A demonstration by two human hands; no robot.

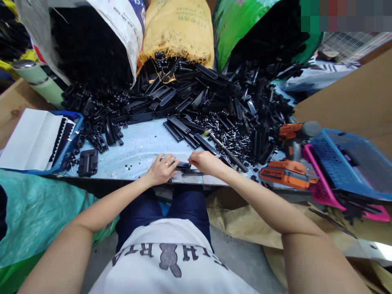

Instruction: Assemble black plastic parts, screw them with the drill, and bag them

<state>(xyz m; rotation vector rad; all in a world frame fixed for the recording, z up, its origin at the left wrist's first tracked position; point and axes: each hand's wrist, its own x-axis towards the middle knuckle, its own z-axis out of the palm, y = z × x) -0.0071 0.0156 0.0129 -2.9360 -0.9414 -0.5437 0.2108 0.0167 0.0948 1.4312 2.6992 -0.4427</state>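
Note:
At the table's front edge, my left hand (pixel 163 168) has its fingers closed over a dark, flat plastic piece (pixel 183 165). A ring sits on one of its fingers. My right hand (pixel 204 162) is pinched at the other end of that piece; whatever is between its fingertips is too small to make out. Just beyond my hands lie long black plastic pieces (pixel 179 124) and a heap of small screws and black parts (pixel 234 136). A screwdriver-like tool with a black handle (pixel 234 159) rests beside my right hand.
An orange cordless drill (pixel 286 173) and a blue basket (pixel 352 163) are on the right. Papers fill a blue tray (pixel 80 122) at left, near a black block (pixel 88 162) and a green bottle (pixel 45 87). Sacks, including a yellow one (pixel 180 32), spill black parts behind.

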